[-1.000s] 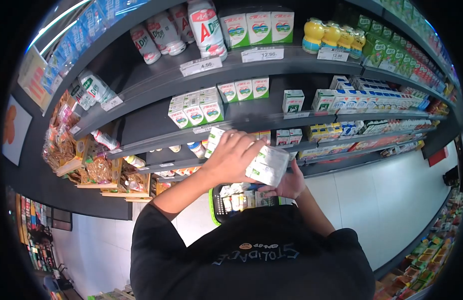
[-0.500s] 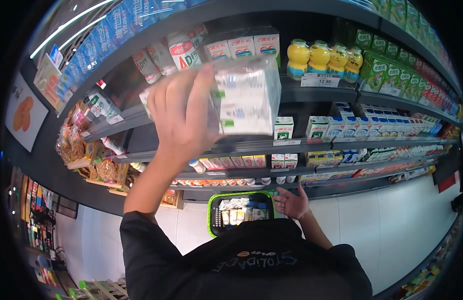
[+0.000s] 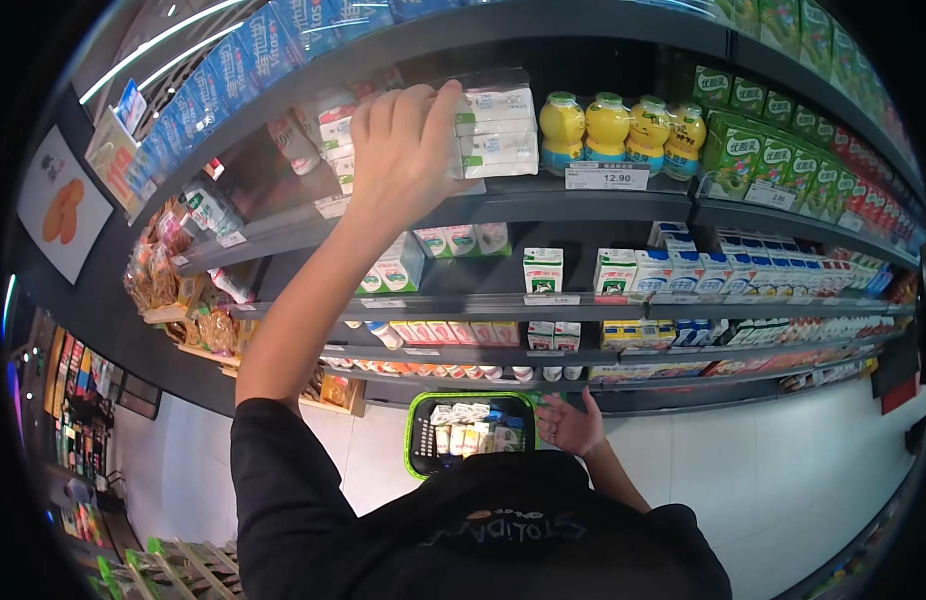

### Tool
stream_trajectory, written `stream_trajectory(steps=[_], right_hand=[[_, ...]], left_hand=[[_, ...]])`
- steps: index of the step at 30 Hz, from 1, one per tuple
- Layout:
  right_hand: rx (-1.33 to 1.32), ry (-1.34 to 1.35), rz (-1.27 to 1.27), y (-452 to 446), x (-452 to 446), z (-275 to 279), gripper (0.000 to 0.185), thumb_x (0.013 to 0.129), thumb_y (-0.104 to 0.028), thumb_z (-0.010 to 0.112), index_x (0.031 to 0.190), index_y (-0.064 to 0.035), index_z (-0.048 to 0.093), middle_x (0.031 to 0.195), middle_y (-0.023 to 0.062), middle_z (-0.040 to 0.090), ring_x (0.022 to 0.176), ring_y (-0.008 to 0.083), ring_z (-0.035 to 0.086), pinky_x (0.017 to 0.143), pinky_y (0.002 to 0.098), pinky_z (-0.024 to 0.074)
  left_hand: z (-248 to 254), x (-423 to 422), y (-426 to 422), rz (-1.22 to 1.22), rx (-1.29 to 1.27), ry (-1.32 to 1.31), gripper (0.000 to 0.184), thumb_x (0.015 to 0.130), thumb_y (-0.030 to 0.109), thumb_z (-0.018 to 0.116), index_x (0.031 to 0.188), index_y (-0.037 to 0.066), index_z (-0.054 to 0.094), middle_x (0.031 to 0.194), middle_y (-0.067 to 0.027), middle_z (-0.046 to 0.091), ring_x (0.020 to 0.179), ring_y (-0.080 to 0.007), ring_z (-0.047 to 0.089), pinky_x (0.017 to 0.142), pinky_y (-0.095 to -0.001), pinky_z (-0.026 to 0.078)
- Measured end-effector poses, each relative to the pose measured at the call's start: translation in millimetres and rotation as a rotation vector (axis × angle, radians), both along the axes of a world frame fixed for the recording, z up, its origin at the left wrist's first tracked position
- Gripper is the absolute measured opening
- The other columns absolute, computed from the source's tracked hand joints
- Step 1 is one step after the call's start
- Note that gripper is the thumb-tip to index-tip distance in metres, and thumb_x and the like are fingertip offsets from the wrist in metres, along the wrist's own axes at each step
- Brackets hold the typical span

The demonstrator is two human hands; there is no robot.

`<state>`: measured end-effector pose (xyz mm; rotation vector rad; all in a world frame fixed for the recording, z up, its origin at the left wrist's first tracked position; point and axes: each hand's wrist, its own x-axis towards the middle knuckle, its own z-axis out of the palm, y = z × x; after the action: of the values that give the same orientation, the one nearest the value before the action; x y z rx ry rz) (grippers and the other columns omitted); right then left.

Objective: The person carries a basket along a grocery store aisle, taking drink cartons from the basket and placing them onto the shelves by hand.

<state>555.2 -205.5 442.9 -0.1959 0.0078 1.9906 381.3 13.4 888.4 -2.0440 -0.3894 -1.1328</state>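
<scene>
We find the left hand grasping wrapped cartons at the upper shelf, right hand loosely spread; we judge this placement, calling for level alignment

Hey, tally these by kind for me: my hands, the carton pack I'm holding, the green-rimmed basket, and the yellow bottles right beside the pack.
Hands: 2, left hand and right hand
Held carton pack: 1
Green-rimmed basket: 1
Yellow bottles: 4
Total: 8

The carton pack is left of 4 bottles on a shelf; packages lie in the basket below.
</scene>
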Motion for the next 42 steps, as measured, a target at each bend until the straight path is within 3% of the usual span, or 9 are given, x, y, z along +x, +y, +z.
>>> stream_trajectory(steps=[10,18,27,31,33,37,40,42], right_hand=[[0.041,0.026,0.021,-7,14,1,0.085,0.085,-0.074,0.032,0.132,-0.0052,0.047,0.125,0.0249,0.054,0.106,0.0376,0.057,0.094,0.05,0.0408],[0.023,-0.041,0.116,-6,19,9,0.086,0.084,-0.074,0.033,0.135,-0.0053,0.043,0.126,0.0276,0.051,0.107,0.0383,0.056,0.094,0.0502,0.0416],[0.036,-0.03,0.169,-1,14,5,0.084,0.085,-0.073,0.035,0.135,-0.0057,0.043,0.127,0.0257,0.052,0.109,0.0369,0.056,0.095,0.0489,0.0418],[0.029,-0.047,0.176,-1,12,4,0.084,0.085,-0.073,0.035,0.134,-0.0056,0.044,0.126,0.0247,0.053,0.109,0.0365,0.057,0.095,0.0485,0.0419],[0.024,-0.043,0.178,-3,10,2,0.084,0.085,-0.073,0.035,0.134,-0.0055,0.044,0.126,0.0244,0.054,0.108,0.0364,0.057,0.094,0.0484,0.0419],[-0.004,-0.059,0.181,-3,9,-3,0.083,0.085,-0.072,0.035,0.134,-0.0055,0.045,0.124,0.0238,0.055,0.108,0.0363,0.057,0.094,0.0483,0.042],[-0.02,-0.049,0.195,0,7,-7,0.082,0.086,-0.071,0.035,0.133,-0.0055,0.045,0.124,0.0238,0.055,0.108,0.0363,0.057,0.094,0.0485,0.0421],[-0.038,-0.038,0.207,0,3,-11,0.081,0.086,-0.071,0.035,0.133,-0.0055,0.046,0.124,0.0239,0.055,0.107,0.0364,0.057,0.094,0.0486,0.0422]], left_hand=[[8,21,22,0.067,-0.22,0.06,0.088,0.05,0.043,0.085,0.123,0.008,0.052,0.108,-0.0111,0.055,0.097,-0.0291,0.052,0.087,-0.0415,0.037],[24,22,47,-0.001,-0.44,0.198,0.086,0.054,0.052,0.082,0.122,0.005,0.056,0.117,-0.0156,0.057,0.108,-0.0364,0.056,0.093,-0.043,0.045],[31,29,72,0.007,-0.809,0.259,0.084,0.056,0.049,0.082,0.124,0.004,0.058,0.123,-0.0171,0.053,0.108,-0.0311,0.058,0.093,-0.0379,0.046],[32,30,75,-0.048,-0.792,0.267,0.087,0.056,0.051,0.081,0.127,0.007,0.056,0.128,-0.0165,0.051,0.108,-0.0297,0.057,0.094,-0.0366,0.046],[35,32,69,-0.043,-0.943,0.315,0.088,0.059,0.053,0.08,0.128,0.004,0.054,0.132,-0.0172,0.05,0.114,-0.0298,0.055,0.097,-0.0363,0.044],[29,40,87,0.01,-0.764,0.337,0.092,0.06,0.055,0.078,0.129,0.001,0.052,0.135,-0.0191,0.049,0.114,-0.0307,0.056,0.094,-0.0346,0.047],[31,43,85,0.043,-0.659,0.336,0.08,0.069,0.052,0.074,0.124,-0.002,0.054,0.128,-0.0201,0.055,0.112,-0.0304,0.059,0.09,-0.035,0.05],[35,46,85,0.076,-0.795,0.356,0.106,0.056,0.078,0.065,0.123,-0.004,0.056,0.122,-0.023,0.056,0.113,-0.0358,0.055,0.097,-0.0386,0.044]])
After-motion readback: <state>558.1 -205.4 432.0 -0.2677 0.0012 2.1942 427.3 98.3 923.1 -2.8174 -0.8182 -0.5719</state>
